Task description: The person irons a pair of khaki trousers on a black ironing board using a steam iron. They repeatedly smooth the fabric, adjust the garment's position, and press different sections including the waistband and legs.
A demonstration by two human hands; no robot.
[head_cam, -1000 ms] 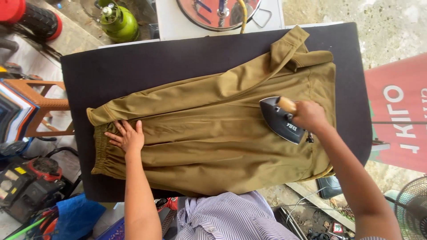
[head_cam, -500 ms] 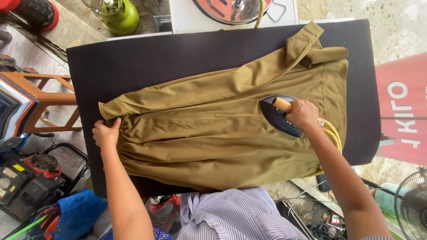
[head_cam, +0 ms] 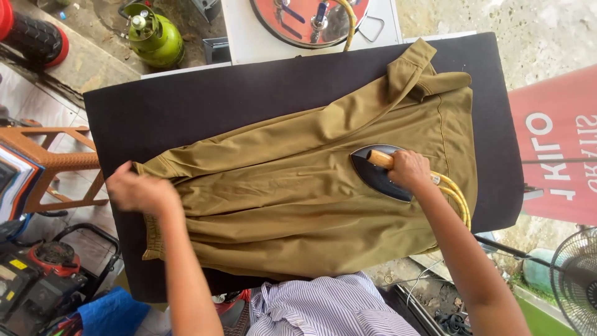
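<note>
Two bare hands work over an olive-brown cloth garment (head_cam: 298, 205) spread flat across a black padded worktop (head_cam: 205, 102). At far left stand an orange wooden stool (head_cam: 56, 163) and, lower, a small engine machine with a red cap and a yellow label patch (head_cam: 37, 274); a blue cloth bundle (head_cam: 109, 312) lies beside it. Top left, a green gas cylinder (head_cam: 154, 38) sits on bare concrete ground. The left hand (head_cam: 140, 190) rests at the garment's left end, fingers curled onto the bunched edge of the fabric; whether it pinches the cloth cannot be told. Centre top, a round metal vessel with a red rim (head_cam: 311, 18) sits on a white surface. The right hand (head_cam: 407, 171) is closed around the pale wooden handle of a dark flat iron (head_cam: 376, 171), which lies sole-down on the garment's right half; a yellow hose (head_cam: 457, 196) trails from it. At right, a red rectangular sign with white lettering (head_cam: 556, 146) hangs just past the worktop. Bottom right, a wire fan guard (head_cam: 575, 280) shows.
</note>
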